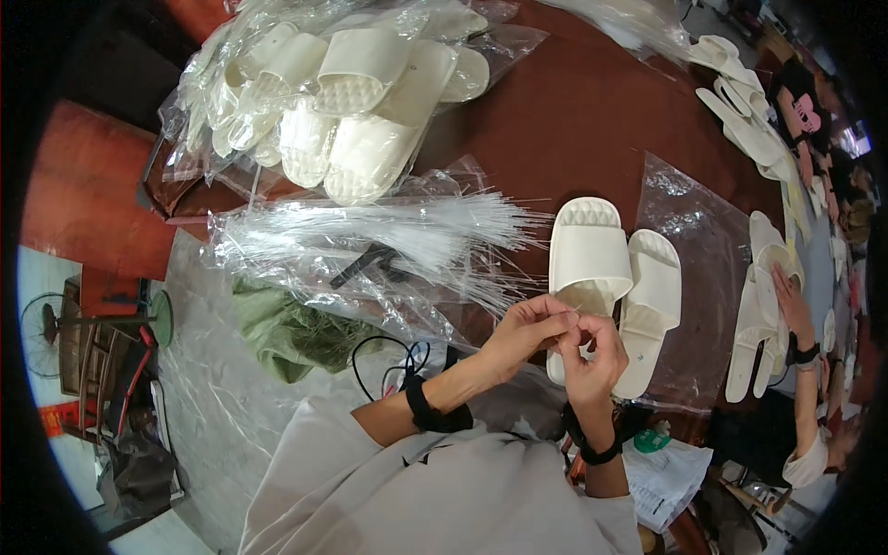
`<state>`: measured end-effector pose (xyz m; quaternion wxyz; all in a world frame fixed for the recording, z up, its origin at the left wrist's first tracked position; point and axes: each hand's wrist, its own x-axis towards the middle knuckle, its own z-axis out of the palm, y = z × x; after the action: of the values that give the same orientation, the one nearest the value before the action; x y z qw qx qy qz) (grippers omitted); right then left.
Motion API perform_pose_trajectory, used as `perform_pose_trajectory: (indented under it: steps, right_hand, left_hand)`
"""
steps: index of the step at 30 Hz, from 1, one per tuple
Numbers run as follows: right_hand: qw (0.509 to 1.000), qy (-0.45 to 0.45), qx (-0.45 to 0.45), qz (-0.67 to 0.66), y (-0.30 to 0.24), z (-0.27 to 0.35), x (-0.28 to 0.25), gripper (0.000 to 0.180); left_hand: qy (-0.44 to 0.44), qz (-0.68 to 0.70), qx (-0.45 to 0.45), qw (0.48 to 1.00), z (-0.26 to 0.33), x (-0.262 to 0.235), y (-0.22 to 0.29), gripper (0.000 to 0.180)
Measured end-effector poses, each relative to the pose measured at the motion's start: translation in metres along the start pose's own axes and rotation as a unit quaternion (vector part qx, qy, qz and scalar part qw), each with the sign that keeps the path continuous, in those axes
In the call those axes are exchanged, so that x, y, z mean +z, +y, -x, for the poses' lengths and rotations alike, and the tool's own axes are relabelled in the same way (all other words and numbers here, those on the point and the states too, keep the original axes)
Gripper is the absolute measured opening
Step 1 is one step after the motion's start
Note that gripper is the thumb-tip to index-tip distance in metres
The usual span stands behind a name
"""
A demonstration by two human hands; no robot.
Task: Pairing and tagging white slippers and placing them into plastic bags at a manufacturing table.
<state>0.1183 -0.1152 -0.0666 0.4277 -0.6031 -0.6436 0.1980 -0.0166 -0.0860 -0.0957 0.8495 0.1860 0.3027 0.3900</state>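
A pair of cream slippers lies in front of me. Above the lower part of the left slipper [592,245], my left hand [529,335] and my right hand [594,353] meet at the fingertips. Both hands are closed in a pinch. Something thin seems to be between them, too small to make out. Beside it, the right slipper [650,294] rests slightly lower. A clear plastic bag [698,250] is spread flat to the right of the pair. Left of the slippers, a bundle of thin white plastic strands [398,231] fans out on clear wrapping.
Bagged cream slippers [370,139] are heaped at the far left of the brown table [546,111]. A co-worker's hand [789,301] touches more slippers [754,319] on the right. A green sack [287,328] lies at lower left, with a fan [162,317] beyond it.
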Motion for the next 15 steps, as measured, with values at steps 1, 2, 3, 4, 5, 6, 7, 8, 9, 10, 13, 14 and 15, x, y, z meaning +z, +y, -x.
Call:
perform_pose_trajectory:
  steps: [1,2,3,4,5,6,7,8,9,10,13,14,15]
  right_hand:
    - [1.0,-0.003,-0.002,-0.004,0.001,0.0,0.002,0.014]
    - [1.0,0.009,-0.014,0.003,0.002,0.0,0.004,0.015]
    - [0.999,0.019,-0.029,0.007,0.003,-0.001,0.007,0.015]
    - [0.999,0.013,-0.035,-0.003,0.002,-0.001,0.007,0.015]
    - [0.999,0.01,-0.033,0.003,0.0,0.0,0.004,0.016]
    - [0.999,0.008,-0.033,0.007,-0.003,-0.001,0.003,0.017]
    - [1.0,0.013,-0.018,0.008,-0.004,0.0,0.002,0.016]
    - [0.999,0.023,-0.024,0.023,0.002,0.003,0.003,0.014]
    - [0.998,0.036,-0.036,0.027,0.006,0.005,0.002,0.012]
    - [0.997,0.047,-0.047,0.033,0.008,0.006,0.003,0.01]
    - [0.997,0.039,-0.043,0.059,0.006,0.005,0.007,0.011]
    - [0.997,0.035,-0.049,0.052,0.006,0.005,0.009,0.011]
    - [0.997,0.032,-0.043,0.053,0.005,0.004,0.01,0.011]
  left_hand:
    - [0.004,-0.001,0.003,1.0,0.002,0.002,0.003,0.011]
    - [0.021,0.019,-0.004,1.0,0.004,0.006,0.006,0.011]
    - [0.039,0.038,-0.008,0.999,0.006,0.007,0.009,0.011]
    - [0.048,0.036,0.001,0.998,0.006,0.004,0.007,0.011]
    - [0.024,0.03,0.006,0.999,0.004,0.0,0.0,0.011]
    - [0.001,0.021,0.013,1.0,0.002,-0.003,-0.003,0.012]
    - [0.0,0.013,0.012,1.0,0.001,-0.004,-0.006,0.013]
    - [-0.002,0.017,0.006,1.0,-0.001,-0.003,-0.007,0.014]
    - [-0.011,0.019,0.001,1.0,-0.002,0.0,-0.006,0.014]
    - [-0.021,0.024,-0.005,0.999,-0.002,0.001,-0.007,0.013]
    - [-0.002,0.025,0.0,1.0,-0.003,0.0,-0.007,0.016]
    - [0.003,0.024,0.007,1.0,-0.002,0.0,-0.007,0.016]
    - [0.007,0.032,0.002,0.999,-0.002,0.001,-0.007,0.014]
